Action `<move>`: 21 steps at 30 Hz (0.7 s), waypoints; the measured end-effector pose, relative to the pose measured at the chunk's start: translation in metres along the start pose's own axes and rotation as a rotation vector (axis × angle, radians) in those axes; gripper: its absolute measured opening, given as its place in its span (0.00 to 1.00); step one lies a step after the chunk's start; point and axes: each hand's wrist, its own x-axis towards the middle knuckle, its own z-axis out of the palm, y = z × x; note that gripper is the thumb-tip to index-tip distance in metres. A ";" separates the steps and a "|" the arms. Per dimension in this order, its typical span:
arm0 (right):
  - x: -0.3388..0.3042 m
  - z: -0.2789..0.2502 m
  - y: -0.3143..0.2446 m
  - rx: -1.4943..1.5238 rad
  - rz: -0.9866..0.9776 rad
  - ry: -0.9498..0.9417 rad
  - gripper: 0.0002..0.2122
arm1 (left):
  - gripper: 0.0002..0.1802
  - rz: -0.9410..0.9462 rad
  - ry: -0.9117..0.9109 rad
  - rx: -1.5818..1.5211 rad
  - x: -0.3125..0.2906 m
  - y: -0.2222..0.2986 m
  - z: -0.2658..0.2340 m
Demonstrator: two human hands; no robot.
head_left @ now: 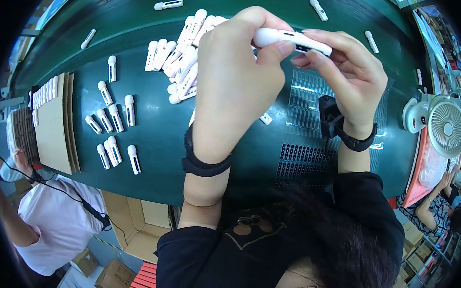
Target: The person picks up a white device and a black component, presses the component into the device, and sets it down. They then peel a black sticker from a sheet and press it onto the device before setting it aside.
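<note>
One white, round-headed plastic wand (300,38) is up in both hands above the far half of the green desk (156,122); head points left, tail right, dark strip on the near side of its body.

Progress, my read: mid-batch. About ten loose white wands with dark strips showing (115,117) lie spaced out on the left, probably done. A heaped pile of white wands (184,65) sits partly behind the left hand (234,65); can't tell how many there are or whether all are finished. On the right, clear plastic sheets with strip outlines (304,106) look used up in the upper part; a sheet with rows of dark strips (299,158) nearer the body has plenty left.

Pose: both forearms rise from the lower edge. Left hand shows its back, wrist in a black band (208,166), thumb and index pinching the head end, no slack. Right hand (360,74) comes in from the right, palm side turned inward, fingers curled, thumb and index tips closed on the tail end. Exact contact under the right fingertips: can't tell. Wand roughly level, tail slightly low.
</note>
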 end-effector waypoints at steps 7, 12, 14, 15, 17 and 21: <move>-0.005 0.002 0.001 -0.224 -0.044 0.007 0.11 | 0.05 0.249 0.218 0.167 0.006 -0.015 0.015; 0.001 0.015 0.003 -0.057 0.037 0.126 0.08 | 0.04 0.218 0.297 0.103 0.006 -0.012 0.016; 0.002 0.020 0.001 -0.080 0.097 0.107 0.08 | 0.04 0.241 0.321 0.184 0.007 -0.015 0.015; 0.002 0.019 0.002 -0.083 0.092 0.109 0.08 | 0.04 0.251 0.333 0.225 0.007 -0.017 0.016; 0.005 0.014 0.006 -0.101 0.110 0.097 0.08 | 0.04 0.243 0.338 0.213 0.008 -0.017 0.017; 0.015 0.010 0.006 -0.230 0.096 0.025 0.08 | 0.05 0.181 0.323 0.229 0.011 -0.019 0.016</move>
